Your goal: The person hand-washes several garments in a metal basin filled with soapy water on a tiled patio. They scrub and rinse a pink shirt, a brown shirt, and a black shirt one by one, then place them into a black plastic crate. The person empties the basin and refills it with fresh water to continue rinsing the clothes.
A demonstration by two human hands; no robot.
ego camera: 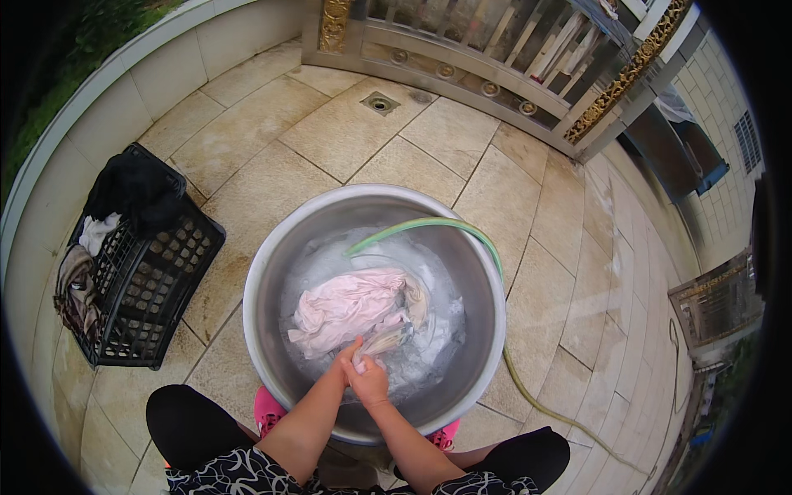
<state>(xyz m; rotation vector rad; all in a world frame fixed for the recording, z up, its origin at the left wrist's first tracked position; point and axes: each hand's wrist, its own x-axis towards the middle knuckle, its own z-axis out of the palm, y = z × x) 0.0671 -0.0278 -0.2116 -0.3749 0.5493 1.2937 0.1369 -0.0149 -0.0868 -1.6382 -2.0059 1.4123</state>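
A large round metal basin stands before me, holding sudsy water. Pale pink wet cloth lies bunched in the water. My left hand and my right hand are close together near the basin's front side. Both grip a twisted, light-coloured end of wet fabric that runs into the water beside the pink cloth. The fingers partly hide one another. Over the basin's right rim comes a green hose, its end resting low inside the basin.
On the left stands a black plastic crate with dark clothing, a white cloth and a patterned garment. A floor drain is set in the tiles before a metal gate. The hose trails across the floor at right.
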